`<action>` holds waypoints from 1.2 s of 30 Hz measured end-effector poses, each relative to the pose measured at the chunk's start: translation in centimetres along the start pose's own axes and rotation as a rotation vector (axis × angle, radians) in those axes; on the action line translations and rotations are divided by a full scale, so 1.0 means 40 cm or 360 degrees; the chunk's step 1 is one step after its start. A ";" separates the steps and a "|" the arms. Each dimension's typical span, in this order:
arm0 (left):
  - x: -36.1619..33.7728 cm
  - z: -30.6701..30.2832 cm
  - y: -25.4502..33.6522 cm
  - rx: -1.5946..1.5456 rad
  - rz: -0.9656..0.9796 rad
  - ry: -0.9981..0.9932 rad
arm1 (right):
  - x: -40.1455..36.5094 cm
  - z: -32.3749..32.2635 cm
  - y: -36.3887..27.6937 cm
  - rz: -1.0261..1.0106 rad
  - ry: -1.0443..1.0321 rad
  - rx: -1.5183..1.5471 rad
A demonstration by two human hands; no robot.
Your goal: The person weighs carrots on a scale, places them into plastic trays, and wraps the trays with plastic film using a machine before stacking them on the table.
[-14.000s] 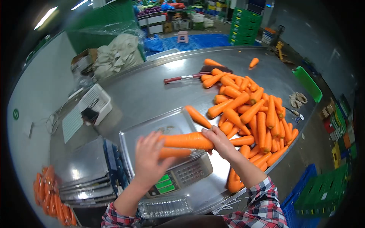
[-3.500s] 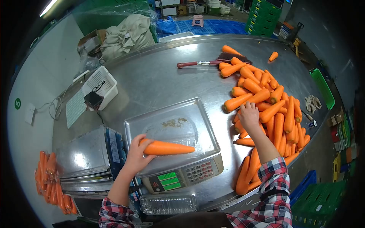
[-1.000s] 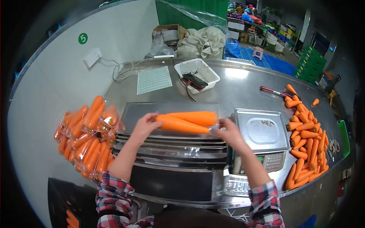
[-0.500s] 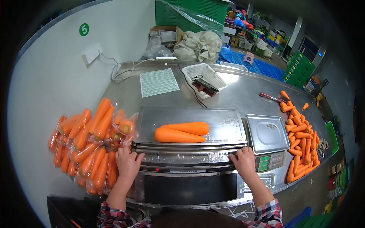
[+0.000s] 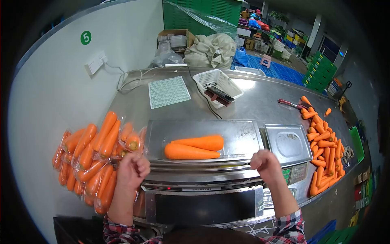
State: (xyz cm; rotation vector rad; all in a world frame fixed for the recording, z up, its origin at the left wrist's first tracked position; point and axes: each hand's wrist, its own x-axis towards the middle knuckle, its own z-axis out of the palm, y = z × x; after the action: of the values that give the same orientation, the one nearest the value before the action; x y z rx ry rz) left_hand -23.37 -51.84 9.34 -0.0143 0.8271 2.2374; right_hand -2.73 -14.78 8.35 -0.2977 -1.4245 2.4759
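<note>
Two orange carrots point(image 5: 195, 147) lie side by side in a clear tray on the steel plate of a wrapping machine point(image 5: 243, 138) in front of me. My left hand point(image 5: 132, 168) is a closed fist at the machine's front left corner. My right hand point(image 5: 265, 162) is a closed fist at the front right corner. A shiny strip of clear film point(image 5: 203, 170) runs between the two fists along the front edge, and both hands appear to grip its ends. Neither hand touches the carrots.
Packs of wrapped carrots point(image 5: 93, 154) are heaped to the left of the machine. On its right stand a scale point(image 5: 288, 140) and a pile of loose carrots point(image 5: 325, 150). Behind it lie a white basket point(image 5: 219, 81), a label sheet point(image 5: 168, 91) and a red-handled tool point(image 5: 289, 103).
Half a second ago both hands rested low on the machine's front edge. They have risen and curled into fists at the plate's front corners. The carrots stay put.
</note>
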 end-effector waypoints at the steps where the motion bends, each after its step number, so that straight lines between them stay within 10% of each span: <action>1: 0.017 0.020 0.026 -0.0048 0.0139 -0.0046 | 0.035 0.003 -0.022 -0.0053 -0.0144 0.0478; 4: 0.128 0.120 0.044 0.0061 0.0669 -0.0049 | 0.140 0.085 -0.073 -0.0456 0.0379 0.0605; 7: 0.321 0.004 -0.030 0.1175 0.1015 0.0110 | 0.308 0.038 0.059 -0.0664 0.0287 -0.0909; 9: 0.369 -0.051 -0.093 0.2154 0.0554 0.0385 | 0.332 -0.003 0.182 -0.0855 0.0192 -0.1918; 10: 0.394 -0.110 -0.148 0.2120 0.1003 0.0048 | 0.330 -0.016 0.230 -0.1058 0.0049 -0.2186; 12: 0.394 -0.125 -0.127 0.2645 0.1372 -0.0121 | 0.305 0.012 0.199 -0.0695 0.0161 -0.2074; 16: 0.317 0.000 -0.093 0.2837 0.0811 0.0173 | 0.291 0.031 0.093 0.0146 0.0252 -0.1262; 19: 0.293 0.005 -0.108 0.2590 0.0818 0.0115 | 0.285 0.027 0.054 0.0624 0.0051 -0.1682; 25: 0.277 -0.039 -0.129 0.2493 0.0773 0.0425 | 0.188 0.015 0.115 0.0360 0.0021 -0.0828; 29: 0.281 -0.011 -0.114 0.2676 0.0533 0.0588 | 0.182 -0.043 0.128 -0.0248 -0.0356 -0.1857; 32: 0.250 -0.046 -0.079 0.1879 -0.0031 0.0356 | 0.171 -0.014 0.118 0.0117 -0.0135 -0.1650; 36: 0.168 -0.098 -0.081 0.1965 0.0261 0.0155 | 0.176 0.023 0.135 0.0012 0.0140 -0.1800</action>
State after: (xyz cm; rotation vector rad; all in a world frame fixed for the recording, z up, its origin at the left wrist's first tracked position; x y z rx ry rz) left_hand -27.05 -48.06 2.77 0.5359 2.1628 1.5175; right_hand -10.35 -15.78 3.83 -0.5875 -2.5973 1.3591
